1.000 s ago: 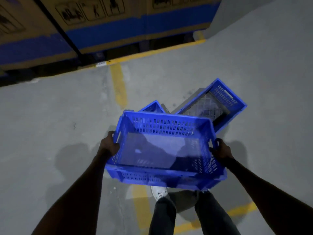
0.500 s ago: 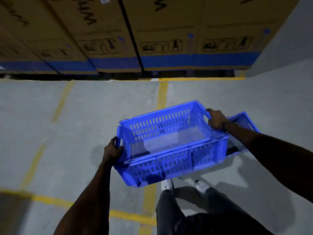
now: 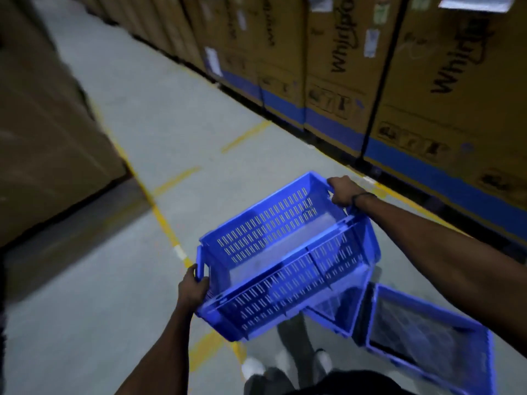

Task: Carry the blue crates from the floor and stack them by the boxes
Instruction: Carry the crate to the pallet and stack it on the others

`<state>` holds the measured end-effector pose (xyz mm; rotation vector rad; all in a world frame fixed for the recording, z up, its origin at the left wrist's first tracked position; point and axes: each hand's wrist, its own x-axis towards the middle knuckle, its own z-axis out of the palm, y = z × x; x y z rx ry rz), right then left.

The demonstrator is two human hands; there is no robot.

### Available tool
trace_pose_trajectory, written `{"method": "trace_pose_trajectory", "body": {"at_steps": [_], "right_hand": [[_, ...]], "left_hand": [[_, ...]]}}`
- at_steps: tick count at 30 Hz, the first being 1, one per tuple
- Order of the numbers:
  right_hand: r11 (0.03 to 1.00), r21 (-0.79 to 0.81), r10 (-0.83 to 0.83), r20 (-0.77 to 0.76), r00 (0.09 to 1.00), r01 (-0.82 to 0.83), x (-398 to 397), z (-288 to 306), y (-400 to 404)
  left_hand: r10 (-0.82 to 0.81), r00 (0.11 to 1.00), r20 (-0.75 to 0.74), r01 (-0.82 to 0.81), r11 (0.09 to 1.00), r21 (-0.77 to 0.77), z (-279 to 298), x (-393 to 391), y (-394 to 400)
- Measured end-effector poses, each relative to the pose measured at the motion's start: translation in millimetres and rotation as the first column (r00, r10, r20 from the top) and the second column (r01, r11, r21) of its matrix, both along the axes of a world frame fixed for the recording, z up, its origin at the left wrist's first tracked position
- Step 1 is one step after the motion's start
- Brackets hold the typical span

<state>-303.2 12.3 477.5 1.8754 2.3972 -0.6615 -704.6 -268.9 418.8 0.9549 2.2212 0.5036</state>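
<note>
1. Warehouse aisle: grey floor (image 3: 142, 115) w/ yellow lines, cardboard boxes (image 3: 427, 81) lining the right side.
2. Left hand (image 3: 191, 289) & right hand (image 3: 343, 190) are gripping opposite ends of the blue crate (image 3: 285, 252), fingers curled round the rim, crate in the air, tilted.
3. Second crate (image 3: 427, 337) is lying on the floor, lower right.

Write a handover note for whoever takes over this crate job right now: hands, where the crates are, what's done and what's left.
Left hand: gripping the near-left end of the carried crate.
Right hand: gripping its far-right end.
The crate is empty, tilted, off the floor, in the aisle with a row of boxes to the right.
Other crates lie on the floor at lower right.
Done: one crate picked up. No stack is in view.
Left: set this crate down by the boxes, then bring the others and stack them.
</note>
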Motion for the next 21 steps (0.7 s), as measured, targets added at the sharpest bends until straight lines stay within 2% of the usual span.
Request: {"method": "trace_pose_trajectory", "body": {"at_steps": [4,10,16,21], "right_hand": [[0.987,0.014,0.161,-0.042,0.986,-0.160,-75,0,-20],[0.931,-0.042,0.351,-0.164,0.922,-0.362,-176,-18,-103],[0.834,-0.045,0.529,-0.220,0.819,-0.551,-256,-37,-219],[0.719,0.008,0.671,-0.269,0.691,-0.695,-304,-29,-331]], "left_hand": [[0.227,0.974,0.000,-0.227,0.972,0.055,14,-20,-86],[0.443,0.894,-0.066,-0.436,0.894,0.098,29,-42,-236],[0.658,0.744,-0.117,-0.628,0.749,0.211,34,-13,-400],[0.804,0.583,-0.114,-0.760,0.590,0.273,17,28,-534]]}}
